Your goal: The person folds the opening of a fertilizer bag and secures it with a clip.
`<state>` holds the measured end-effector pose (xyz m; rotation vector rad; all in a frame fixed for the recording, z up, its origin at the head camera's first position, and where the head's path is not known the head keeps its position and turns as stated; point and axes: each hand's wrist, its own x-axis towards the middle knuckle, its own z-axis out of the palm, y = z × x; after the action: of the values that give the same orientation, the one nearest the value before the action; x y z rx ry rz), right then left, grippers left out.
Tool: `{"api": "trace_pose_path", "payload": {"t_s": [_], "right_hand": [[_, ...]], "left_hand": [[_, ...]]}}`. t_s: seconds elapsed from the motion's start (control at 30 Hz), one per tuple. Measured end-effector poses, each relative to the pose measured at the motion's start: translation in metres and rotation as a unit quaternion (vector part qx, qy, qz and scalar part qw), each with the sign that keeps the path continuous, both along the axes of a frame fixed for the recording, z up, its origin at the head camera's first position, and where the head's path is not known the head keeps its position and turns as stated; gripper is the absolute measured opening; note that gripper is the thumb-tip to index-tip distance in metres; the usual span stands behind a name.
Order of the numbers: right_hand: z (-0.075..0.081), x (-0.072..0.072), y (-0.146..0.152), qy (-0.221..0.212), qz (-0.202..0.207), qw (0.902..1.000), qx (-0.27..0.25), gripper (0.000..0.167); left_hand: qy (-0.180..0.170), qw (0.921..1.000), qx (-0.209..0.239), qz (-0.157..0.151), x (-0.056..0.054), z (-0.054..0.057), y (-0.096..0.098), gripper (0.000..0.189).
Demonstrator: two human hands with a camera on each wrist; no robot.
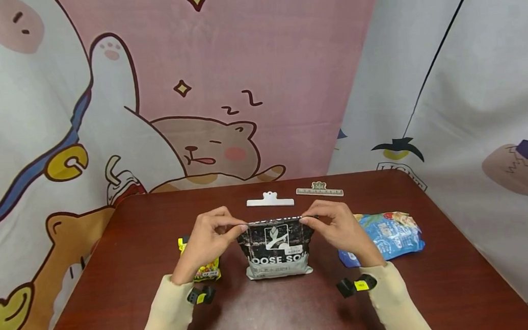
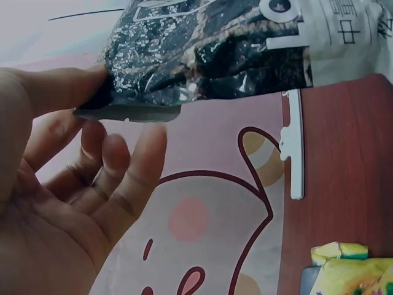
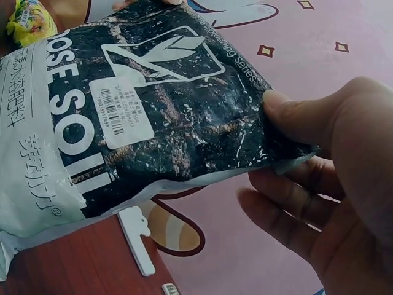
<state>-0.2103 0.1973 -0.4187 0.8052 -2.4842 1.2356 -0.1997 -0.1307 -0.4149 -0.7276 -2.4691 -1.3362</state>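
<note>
A black and pale-grey bag of soil (image 1: 277, 258), printed LOOSE SOIL, stands upright on the table in the head view. My left hand (image 1: 214, 236) pinches its top left corner between thumb and forefinger. At the top right corner my right hand (image 1: 337, 226) pinches the same edge. In the right wrist view the bag of soil (image 3: 159, 117) shows a white barcode label, and the right thumb (image 3: 298, 117) presses on its front. The left wrist view has the bag (image 2: 202, 55) held at its corner, with the other left fingers (image 2: 144, 160) loosely bent below the edge.
Behind the bag lie a white clip (image 1: 270, 200) and a metal clip with ruler markings (image 1: 319, 189). A yellow packet (image 1: 208, 270) is partly behind the left wrist. To the right lies a blue packet (image 1: 390, 235). A cartoon-printed cloth (image 1: 284, 56) hangs behind the table (image 1: 274, 312).
</note>
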Motion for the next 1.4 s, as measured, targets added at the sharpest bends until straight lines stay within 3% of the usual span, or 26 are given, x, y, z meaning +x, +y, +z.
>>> {"api": "trace_pose_path", "payload": {"t_s": [0.17,0.43,0.67,0.83,1.0,1.4], "right_hand": [[0.005,0.004,-0.002,0.004,0.000,0.9999,0.015,0.014],[0.016,0.012,-0.017,0.072,-0.018,0.9951,0.065,0.017],[0.020,0.016,-0.034,0.125,-0.017,0.9897,0.067,0.015],[0.022,0.018,-0.044,0.130,-0.011,0.9879,0.084,0.015],[0.023,0.018,-0.049,0.132,-0.009,0.9869,0.093,0.012],[0.018,0.018,-0.048,0.139,0.007,0.9877,0.071,0.004]], "left_hand": [[0.024,0.9995,0.008,-0.019,0.000,0.000,0.004,0.007],[0.004,0.9997,-0.017,-0.017,0.008,0.005,0.012,0.018],[0.063,0.9959,-0.063,-0.014,0.009,0.010,0.029,0.016],[0.102,0.9897,-0.101,0.003,0.012,0.018,0.044,0.012],[0.114,0.9863,-0.119,0.006,0.013,0.022,0.056,0.010],[0.121,0.9891,-0.083,-0.012,0.013,0.017,0.059,0.006]]}}
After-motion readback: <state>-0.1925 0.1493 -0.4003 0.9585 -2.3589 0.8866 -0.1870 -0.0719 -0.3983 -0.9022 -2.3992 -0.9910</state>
